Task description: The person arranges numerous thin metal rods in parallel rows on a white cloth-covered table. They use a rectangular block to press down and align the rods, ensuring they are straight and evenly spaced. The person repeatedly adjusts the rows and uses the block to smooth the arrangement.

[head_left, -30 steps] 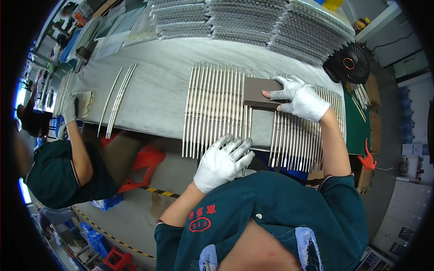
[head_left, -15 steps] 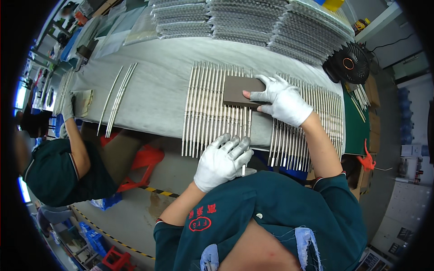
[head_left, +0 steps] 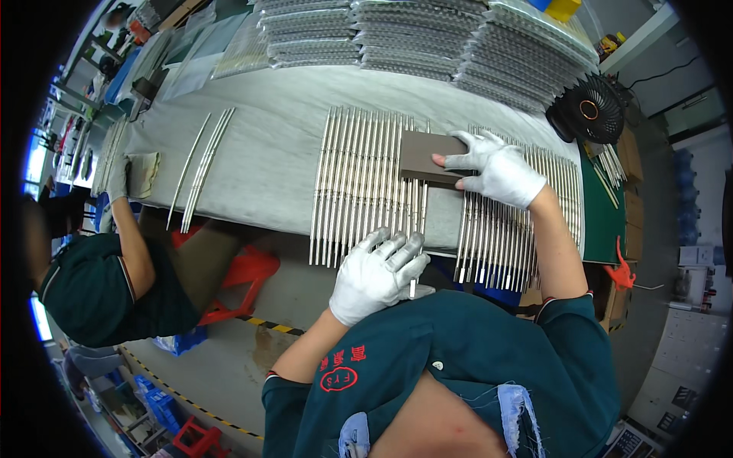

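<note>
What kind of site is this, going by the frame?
Most likely a factory finishing bench. Rows of long thin silver metal rods lie on the grey-covered worktable, the white-gloved right hand presses a flat brown rectangular block on them, and bagged stacks of metal parts line the far edge.

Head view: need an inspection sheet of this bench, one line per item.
Surface: grey-covered table, green mat at right end.
Job's things: metal rods in side-by-side rows; brown block lying on them.
Clutter: stacked rod bundles along far edge; black fan.
Hands: right hand gloved, on the block; left hand gloved, fingers on the near rod ends.
Cables: black cable on the right wall.
Surroundings: co-worker seated at left; red stool.
</note>
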Tool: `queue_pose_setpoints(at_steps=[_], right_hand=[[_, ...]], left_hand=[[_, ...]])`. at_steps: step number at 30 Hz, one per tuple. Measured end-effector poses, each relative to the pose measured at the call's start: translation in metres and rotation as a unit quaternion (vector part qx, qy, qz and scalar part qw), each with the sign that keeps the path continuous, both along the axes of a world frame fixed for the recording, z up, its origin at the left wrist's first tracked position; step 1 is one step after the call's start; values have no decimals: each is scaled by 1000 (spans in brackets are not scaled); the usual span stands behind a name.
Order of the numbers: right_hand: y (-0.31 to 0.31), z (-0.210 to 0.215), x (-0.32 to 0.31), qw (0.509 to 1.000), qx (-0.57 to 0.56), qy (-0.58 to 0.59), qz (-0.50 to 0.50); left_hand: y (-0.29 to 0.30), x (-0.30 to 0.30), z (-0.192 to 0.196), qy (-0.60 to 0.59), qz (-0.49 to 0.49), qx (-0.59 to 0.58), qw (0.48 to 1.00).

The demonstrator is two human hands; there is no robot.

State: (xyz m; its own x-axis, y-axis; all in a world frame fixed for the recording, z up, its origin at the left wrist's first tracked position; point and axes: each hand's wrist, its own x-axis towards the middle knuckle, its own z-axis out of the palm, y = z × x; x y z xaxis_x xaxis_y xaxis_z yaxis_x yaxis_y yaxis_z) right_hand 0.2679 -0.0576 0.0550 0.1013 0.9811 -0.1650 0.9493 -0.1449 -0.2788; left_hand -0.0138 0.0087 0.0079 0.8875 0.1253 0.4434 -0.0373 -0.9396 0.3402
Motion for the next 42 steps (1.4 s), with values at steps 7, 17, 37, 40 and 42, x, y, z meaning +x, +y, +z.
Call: queue_pose_setpoints(at_steps=[7,17,37,40,42], right_hand=[[13,0,-19,1000,18,-8,-3],[-91,16,35,958,19,-91,-272],[-38,-31,-77,997,50,-26,57],[-37,-25,-78,997,35,-38,54],[-34,-29,-83,996,63,-12,68]], left_hand=[[0,3,0,-4,-2,6,1000],[0,0,-9,97,-20,39,994],[2,9,-4,192,25,3,981],[11,8,7,179,26,-23,983],[27,5,15,172,72,-7,982]])
